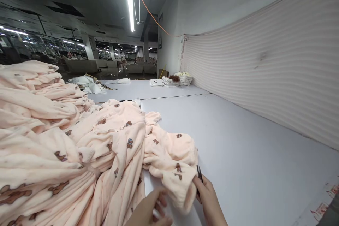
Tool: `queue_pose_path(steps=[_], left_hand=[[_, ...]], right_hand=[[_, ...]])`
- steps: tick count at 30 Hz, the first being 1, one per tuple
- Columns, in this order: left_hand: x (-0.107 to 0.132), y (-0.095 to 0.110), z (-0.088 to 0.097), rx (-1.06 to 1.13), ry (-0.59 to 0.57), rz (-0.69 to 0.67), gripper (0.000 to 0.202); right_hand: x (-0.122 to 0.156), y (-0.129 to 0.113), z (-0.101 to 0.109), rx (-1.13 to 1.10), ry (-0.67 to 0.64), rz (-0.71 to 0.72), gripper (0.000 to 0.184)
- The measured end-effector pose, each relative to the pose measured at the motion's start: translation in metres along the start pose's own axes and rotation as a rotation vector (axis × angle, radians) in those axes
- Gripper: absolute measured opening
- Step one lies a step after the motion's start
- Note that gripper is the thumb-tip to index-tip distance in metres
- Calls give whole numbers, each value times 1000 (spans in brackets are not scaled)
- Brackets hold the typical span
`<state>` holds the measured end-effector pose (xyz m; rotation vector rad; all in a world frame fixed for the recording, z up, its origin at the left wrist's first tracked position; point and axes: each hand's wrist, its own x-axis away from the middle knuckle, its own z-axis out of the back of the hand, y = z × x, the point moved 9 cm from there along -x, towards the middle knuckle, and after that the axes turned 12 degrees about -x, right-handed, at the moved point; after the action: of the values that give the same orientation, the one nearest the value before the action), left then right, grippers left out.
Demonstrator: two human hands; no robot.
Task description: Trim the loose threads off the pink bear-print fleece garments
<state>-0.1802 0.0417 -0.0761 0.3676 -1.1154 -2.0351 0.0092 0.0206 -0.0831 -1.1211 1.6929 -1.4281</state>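
Observation:
A peach plush garment printed with brown bears lies on the table, its gathered cuff end toward me. My right hand is closed at the edge of that cuff. Dark pointed blades, apparently of small black snips, stick up from its fingers, and the thumb touches the cloth. The rest of the tool is hidden in the hand. Left of the cuff and apart from it is my left hand, slightly blurred, its fingers loosely bent and spread with nothing visible between them.
A big heap of the same plush fabric covers the left side. On the far part of the white table are folded stacks and loose white cloth. A striped sheet hangs along the right wall.

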Motion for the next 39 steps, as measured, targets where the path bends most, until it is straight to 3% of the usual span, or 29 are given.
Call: queue_pose_path(steps=[3, 6, 8, 10, 13, 15, 17, 20, 24, 28, 33, 36, 39], left_hand=[[-17, 13, 1, 24, 235, -6, 51], [-12, 30, 11, -22, 508, -154, 42], [-3, 35, 20, -57, 626, -221, 36], [-3, 29, 22, 25, 555, -189, 28], [-15, 9, -2, 512, 136, 19, 21], [-16, 4, -16, 901, -36, 136, 24], [-17, 1, -16, 1154, -50, 169, 31], [-18, -5, -18, 1272, -65, 181, 36], [-17, -10, -18, 1237, -75, 147, 36], [-16, -5, -11, 1133, -34, 45, 33], [-15, 3, -4, 935, -70, 15, 34], [-15, -2, 4, 802, -37, 36, 31], [-9, -5, 15, 388, 24, -18, 21]], right_hand=[[13, -1, -13, -51, -54, 21, 29], [23, -16, -12, 169, -11, 187, 30], [28, -27, -11, 326, 23, 312, 30], [31, -37, -10, 454, 85, 424, 20], [31, -43, -9, 618, 206, 517, 9], [26, -41, -17, 700, 171, 507, 10], [22, -35, -28, 726, 47, 428, 15], [26, -30, -41, 621, -155, 310, 15], [42, -34, -54, 561, -294, 353, 21], [46, -34, -56, 719, -232, 369, 19], [45, -33, -61, 665, -266, 330, 17], [38, -30, -54, 610, -262, 319, 17], [16, -24, -25, 596, -157, 314, 18]])
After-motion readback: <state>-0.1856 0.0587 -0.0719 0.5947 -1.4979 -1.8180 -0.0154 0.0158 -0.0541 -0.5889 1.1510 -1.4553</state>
